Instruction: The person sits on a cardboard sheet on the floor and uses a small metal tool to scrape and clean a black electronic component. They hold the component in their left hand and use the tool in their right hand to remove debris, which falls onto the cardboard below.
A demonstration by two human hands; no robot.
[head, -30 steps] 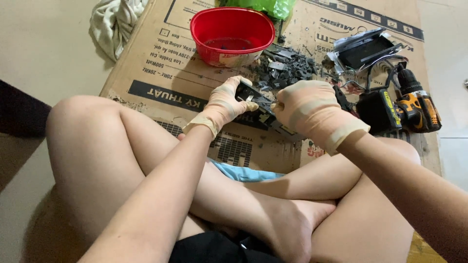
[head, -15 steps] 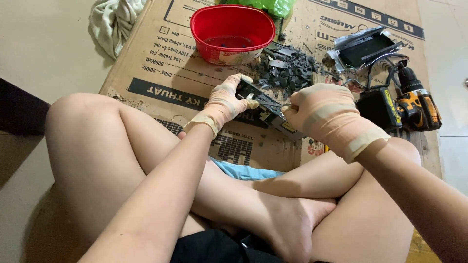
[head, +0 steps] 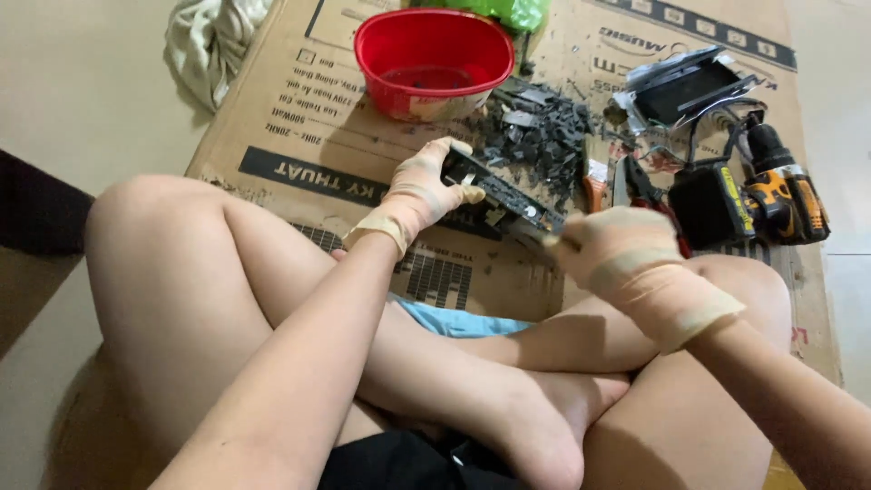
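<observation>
I sit cross-legged on flattened cardboard (head: 299,118). My left hand (head: 422,186), in a beige glove, grips one end of a long black electronic part (head: 499,200) held above the cardboard. My right hand (head: 617,259), also gloved, is closed at the part's other end; whether it holds a small tool there is hidden by its fingers. Behind the part lies a heap of dark broken pieces (head: 535,132).
A red plastic bowl (head: 434,59) stands at the back. A yellow-black cordless drill (head: 780,186) and red-handled pliers (head: 635,186) lie to the right, with a black device in clear wrap (head: 685,86) behind them. A pale cloth (head: 209,45) lies at the back left.
My right hand has pulled down and to the right, away from the middle of the black part toward its near end. My left hand holds its grip.
</observation>
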